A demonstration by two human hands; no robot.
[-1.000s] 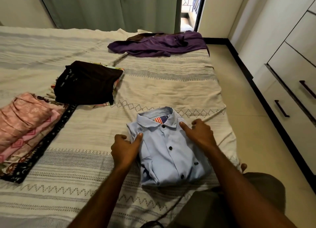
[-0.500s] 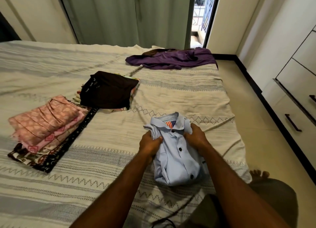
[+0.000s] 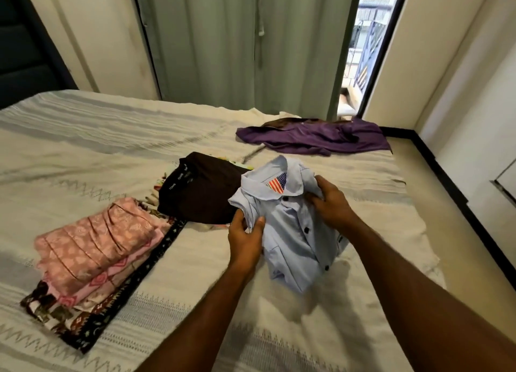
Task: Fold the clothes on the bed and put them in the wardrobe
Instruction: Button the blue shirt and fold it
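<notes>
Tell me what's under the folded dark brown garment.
Under the dark brown garment a colourful patterned cloth peeks out at its edges, lying on the bedspread. How much cloth, or how many pieces, stays covered.

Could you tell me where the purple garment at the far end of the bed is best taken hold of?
Probably by its near edge, reaching from above. The purple garment lies spread and rumpled, unfolded, so pinching a raised crease lifts it. Both hands are busy with the blue shirt.
</notes>
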